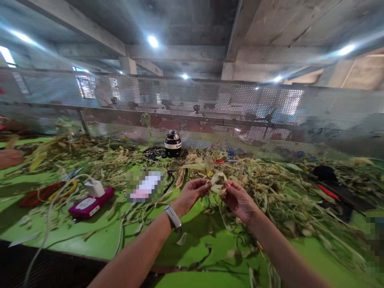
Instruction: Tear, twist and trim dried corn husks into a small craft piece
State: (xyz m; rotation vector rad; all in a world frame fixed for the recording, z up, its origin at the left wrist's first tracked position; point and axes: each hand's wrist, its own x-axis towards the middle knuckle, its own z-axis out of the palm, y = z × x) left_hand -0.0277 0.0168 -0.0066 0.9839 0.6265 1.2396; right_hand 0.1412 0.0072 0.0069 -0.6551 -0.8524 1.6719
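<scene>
My left hand (189, 195), with a pale watch band on its wrist, pinches one side of a curled, pale dry leaf strip (218, 178). My right hand (241, 201) pinches the other side, so the strip loops between the fingertips above the green tabletop (192, 224). Just behind the hands lies a longer yellowish leaf (195, 167) on a heap of dried leaves and stalks (270, 184). Loose shreds hang or lie below my right hand.
A black bottle (173, 144) stands behind, before a perforated metal screen (192, 94). Leftward are a blurred-out phone-like object (147, 186) with a cable, a purple power strip (93, 204), red-handled scissors (42, 194) and another person's hand (10, 159). A black object with red trim (328, 192) lies right.
</scene>
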